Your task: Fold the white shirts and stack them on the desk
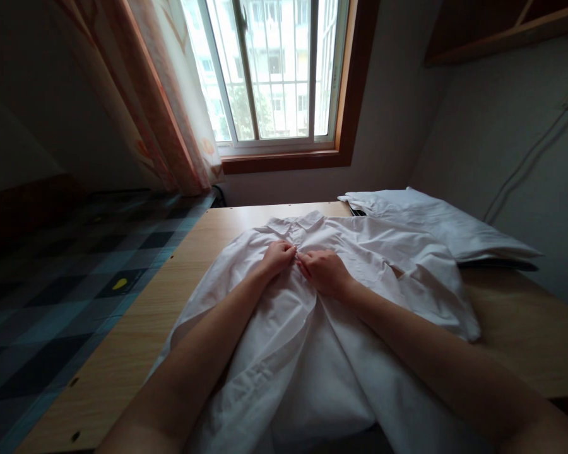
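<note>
Nearest to us, both forearms run up the middle of a white shirt (312,353) spread front-up on the wooden table (123,353), its hem spilling off the near edge toward us. Further along, our left hand (278,257) and right hand (325,272) meet at the shirt's front opening just below the collar (296,225). Each hand is closed narrow, fingertips pinching the cloth on its own side of the placket, and the two sets of fingertips almost touch. We judge the step in hand to be fastening one of the upper buttons; the button itself is too small for us to make out. That move calls for both edges to be held taut and level so button and hole line up. Lower down, the front lies parted and rumpled.

Beyond the shirt, at the table's far right, lies a pile of folded white cloth (435,221), apart from the shirt's collar. We see no box, basket or other container anywhere. Farthest off are a checked bedspread (76,277) to the left, a curtain (170,113) and a barred window (274,69).
</note>
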`<action>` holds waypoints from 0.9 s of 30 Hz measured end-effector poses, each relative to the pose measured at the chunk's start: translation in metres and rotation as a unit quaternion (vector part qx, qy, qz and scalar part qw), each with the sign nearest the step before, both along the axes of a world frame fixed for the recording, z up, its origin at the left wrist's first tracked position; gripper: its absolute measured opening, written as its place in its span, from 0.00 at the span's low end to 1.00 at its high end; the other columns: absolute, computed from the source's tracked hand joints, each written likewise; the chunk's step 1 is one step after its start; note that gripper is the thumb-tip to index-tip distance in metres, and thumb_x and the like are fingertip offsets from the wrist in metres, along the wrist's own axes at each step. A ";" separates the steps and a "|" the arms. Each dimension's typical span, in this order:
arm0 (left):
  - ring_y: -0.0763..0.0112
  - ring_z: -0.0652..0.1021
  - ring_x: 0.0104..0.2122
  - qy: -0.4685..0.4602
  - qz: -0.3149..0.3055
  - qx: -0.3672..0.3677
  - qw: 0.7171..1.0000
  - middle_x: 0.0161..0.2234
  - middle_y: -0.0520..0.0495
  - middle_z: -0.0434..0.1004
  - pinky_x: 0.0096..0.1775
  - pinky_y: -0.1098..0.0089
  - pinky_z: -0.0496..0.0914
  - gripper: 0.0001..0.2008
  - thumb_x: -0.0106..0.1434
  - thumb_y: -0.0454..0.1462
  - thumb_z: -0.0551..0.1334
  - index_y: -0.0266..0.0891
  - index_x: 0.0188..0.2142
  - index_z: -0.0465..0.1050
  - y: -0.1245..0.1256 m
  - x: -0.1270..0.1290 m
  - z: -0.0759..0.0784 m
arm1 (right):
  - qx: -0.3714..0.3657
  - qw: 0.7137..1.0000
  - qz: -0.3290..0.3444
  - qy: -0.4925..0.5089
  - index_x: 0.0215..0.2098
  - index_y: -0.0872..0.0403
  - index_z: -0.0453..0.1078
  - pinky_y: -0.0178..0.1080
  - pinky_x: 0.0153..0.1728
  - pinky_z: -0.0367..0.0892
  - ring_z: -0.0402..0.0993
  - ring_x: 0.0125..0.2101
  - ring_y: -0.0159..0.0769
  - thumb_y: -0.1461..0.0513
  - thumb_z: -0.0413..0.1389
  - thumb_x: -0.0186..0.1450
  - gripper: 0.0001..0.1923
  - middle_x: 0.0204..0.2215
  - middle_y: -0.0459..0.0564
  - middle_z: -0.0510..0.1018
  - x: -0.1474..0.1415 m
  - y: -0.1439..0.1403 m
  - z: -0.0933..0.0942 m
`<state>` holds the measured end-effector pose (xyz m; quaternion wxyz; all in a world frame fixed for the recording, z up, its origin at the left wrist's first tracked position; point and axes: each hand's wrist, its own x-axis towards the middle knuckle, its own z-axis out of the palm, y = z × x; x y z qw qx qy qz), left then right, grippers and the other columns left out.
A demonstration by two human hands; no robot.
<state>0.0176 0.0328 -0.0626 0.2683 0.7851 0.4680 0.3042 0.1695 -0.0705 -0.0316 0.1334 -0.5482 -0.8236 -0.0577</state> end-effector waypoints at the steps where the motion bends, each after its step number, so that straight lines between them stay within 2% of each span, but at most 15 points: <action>1: 0.73 0.67 0.21 0.000 0.000 0.000 1.000 0.18 0.51 0.68 0.24 0.74 0.60 0.15 0.58 0.40 0.55 0.38 0.17 0.66 0.000 0.000 0.000 | -0.003 1.000 0.000 -0.003 0.45 0.57 0.74 0.42 0.39 0.59 0.75 0.38 0.45 0.59 0.44 0.74 0.18 0.39 0.58 0.80 0.000 0.000 0.001; 12: 0.74 0.65 0.21 -0.006 -0.012 0.005 1.000 0.17 0.53 0.64 0.24 0.73 0.57 0.16 0.58 0.42 0.56 0.38 0.17 0.66 -0.004 -0.001 0.004 | 0.005 1.000 -0.011 0.014 0.43 0.55 0.75 0.40 0.38 0.61 0.75 0.38 0.43 0.57 0.44 0.74 0.18 0.39 0.56 0.79 0.004 0.003 -0.006; 19: 0.72 0.71 0.26 0.004 -0.049 0.018 0.999 0.23 0.51 0.73 0.29 0.73 0.64 0.14 0.57 0.43 0.58 0.36 0.24 0.75 -0.008 -0.005 0.009 | -0.010 1.000 -0.006 0.027 0.45 0.54 0.75 0.38 0.40 0.63 0.75 0.37 0.39 0.57 0.44 0.74 0.19 0.39 0.54 0.78 0.010 0.005 -0.006; 27: 0.71 0.71 0.27 0.023 -0.037 0.042 0.998 0.22 0.50 0.73 0.30 0.73 0.64 0.13 0.57 0.41 0.58 0.36 0.22 0.74 -0.003 -0.003 0.005 | -0.006 1.000 -0.007 0.020 0.44 0.54 0.75 0.38 0.40 0.62 0.75 0.37 0.39 0.56 0.43 0.75 0.19 0.39 0.53 0.78 0.011 0.005 -0.006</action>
